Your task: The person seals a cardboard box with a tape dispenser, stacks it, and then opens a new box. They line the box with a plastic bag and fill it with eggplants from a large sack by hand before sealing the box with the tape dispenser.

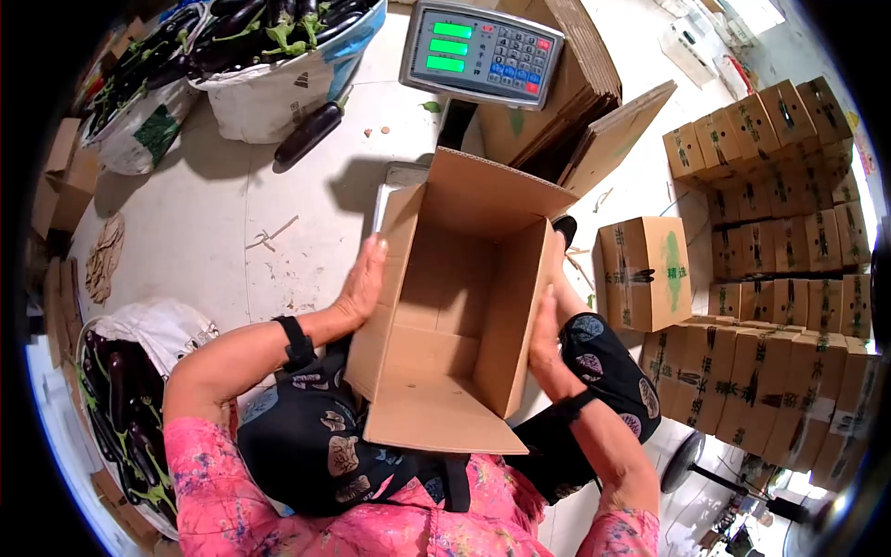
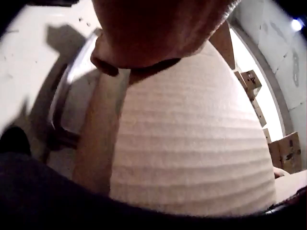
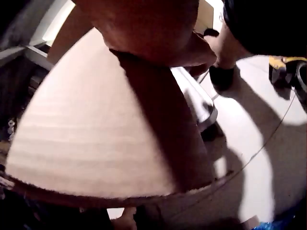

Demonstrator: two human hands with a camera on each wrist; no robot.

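An open, empty cardboard box stands between both hands, its top flaps spread apart. Along its left side lies my left hand, fingers fairly straight and pointing away from the body. My right hand presses the opposite side, partly hidden by the cardboard. In the left wrist view that hand rests against a ridged cardboard panel. The right wrist view has the other hand over another pale panel. Under the box, the metal edge of the scale platform shows at left.
A scale display with green readouts stands ahead, beside flattened cardboard. Eggplants fill a white sack at the back left and another bag near left. One eggplant lies on the floor. Closed boxes are stacked at right.
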